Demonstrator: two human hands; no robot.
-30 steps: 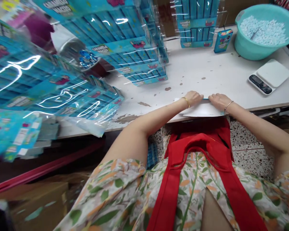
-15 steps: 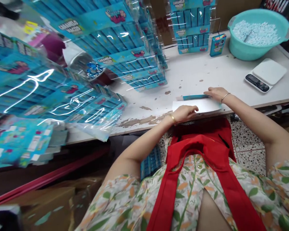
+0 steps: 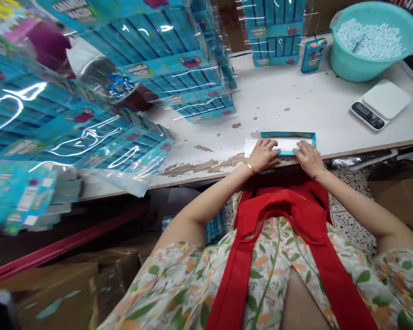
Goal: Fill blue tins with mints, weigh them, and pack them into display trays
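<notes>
A small cardboard tray (image 3: pixel 286 145), blue outside and white inside, lies partly folded at the front edge of the table. Its back wall and right end stand up, while the left end lies out flat. My left hand (image 3: pixel 263 155) grips the front side left of its middle, fingers curled over the cardboard. On the same side, farther right, my right hand (image 3: pixel 309 159) holds the front wall near the right corner, with the fingertips bent over it. The thumbs are mostly hidden.
Plastic-wrapped stacks of blue candy boxes (image 3: pixel 199 87) stand on the left and at the back. A single blue box (image 3: pixel 313 56), a turquoise basin (image 3: pixel 351 64) of small pale candies and a kitchen scale (image 3: pixel 382 104) sit on the right. Flat printed cardboard (image 3: pixel 20 192) lies far left.
My right hand has come from the tray's back right to its front side. The tray's right end now stands up and the front wall is raised. My view has shifted slightly.
</notes>
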